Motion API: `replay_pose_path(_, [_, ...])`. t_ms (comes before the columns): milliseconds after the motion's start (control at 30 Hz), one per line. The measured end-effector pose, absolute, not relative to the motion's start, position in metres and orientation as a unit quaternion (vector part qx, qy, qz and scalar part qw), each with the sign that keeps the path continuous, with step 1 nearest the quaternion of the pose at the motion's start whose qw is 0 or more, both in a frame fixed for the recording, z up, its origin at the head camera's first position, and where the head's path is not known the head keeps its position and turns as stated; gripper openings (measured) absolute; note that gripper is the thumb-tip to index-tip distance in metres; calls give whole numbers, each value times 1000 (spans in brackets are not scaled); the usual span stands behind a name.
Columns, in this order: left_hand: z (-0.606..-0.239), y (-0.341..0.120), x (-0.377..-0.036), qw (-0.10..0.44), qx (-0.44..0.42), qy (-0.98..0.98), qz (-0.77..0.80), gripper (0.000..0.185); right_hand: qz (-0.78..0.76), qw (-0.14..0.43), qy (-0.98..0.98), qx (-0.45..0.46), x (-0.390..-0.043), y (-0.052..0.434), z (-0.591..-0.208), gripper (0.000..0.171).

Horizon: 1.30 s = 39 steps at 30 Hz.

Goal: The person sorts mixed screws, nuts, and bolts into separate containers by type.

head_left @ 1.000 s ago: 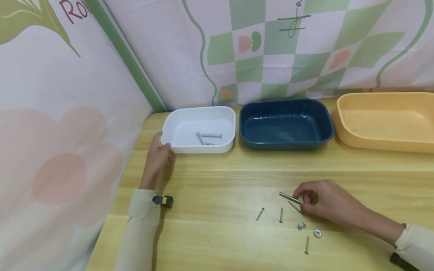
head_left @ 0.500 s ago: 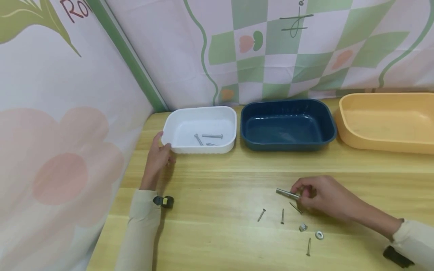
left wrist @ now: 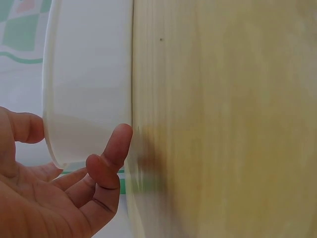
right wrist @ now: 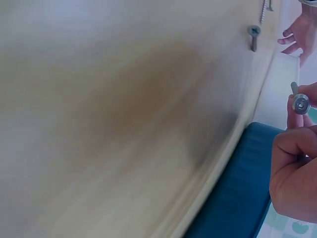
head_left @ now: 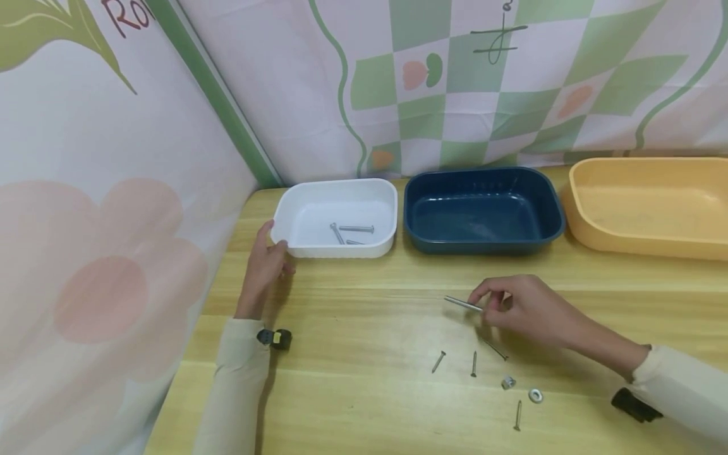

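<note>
My right hand (head_left: 520, 309) pinches a long silver bolt (head_left: 463, 304) above the wooden table (head_left: 364, 385); the right wrist view shows the bolt's head (right wrist: 300, 103) between my fingertips. Below it lie loose screws (head_left: 437, 361) (head_left: 473, 363) (head_left: 493, 348) (head_left: 516, 414), a nut (head_left: 507, 382) and a washer (head_left: 534, 395). My left hand (head_left: 263, 268) rests against the left corner of the white tray (head_left: 296, 212), thumb and fingers touching its wall (left wrist: 89, 84). Bolts (head_left: 355, 229) lie inside that tray.
A dark blue tray (head_left: 482, 243) stands right of the white one, and a yellow tray (head_left: 648, 243) is further right. A patterned cloth wall (head_left: 114, 221) closes off the left and back. Black wrist devices (head_left: 274, 338) (head_left: 634, 404) sit on both sleeves.
My right hand has lifted the long bolt off the table and carried it up and to the left, away from the loose screws. My left hand has stayed at the white tray.
</note>
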<state>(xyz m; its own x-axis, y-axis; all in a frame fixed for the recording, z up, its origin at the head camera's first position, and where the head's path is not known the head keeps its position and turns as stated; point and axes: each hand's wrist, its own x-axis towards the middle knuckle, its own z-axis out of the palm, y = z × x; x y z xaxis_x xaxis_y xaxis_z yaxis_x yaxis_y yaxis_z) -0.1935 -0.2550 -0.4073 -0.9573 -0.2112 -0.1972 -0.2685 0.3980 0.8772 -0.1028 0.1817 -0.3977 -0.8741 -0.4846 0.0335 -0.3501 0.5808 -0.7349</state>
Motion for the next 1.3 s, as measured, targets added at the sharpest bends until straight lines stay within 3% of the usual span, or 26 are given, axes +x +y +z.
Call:
replay_pose_path(733, [-405, -253, -194, 29, -151, 839, 522, 66, -389, 31, 887, -247, -150, 130, -365, 20])
replay_pose_path(1300, [-404, -252, -191, 28, -153, 833, 531, 67, -392, 43, 887, -238, -182, 88, -356, 19])
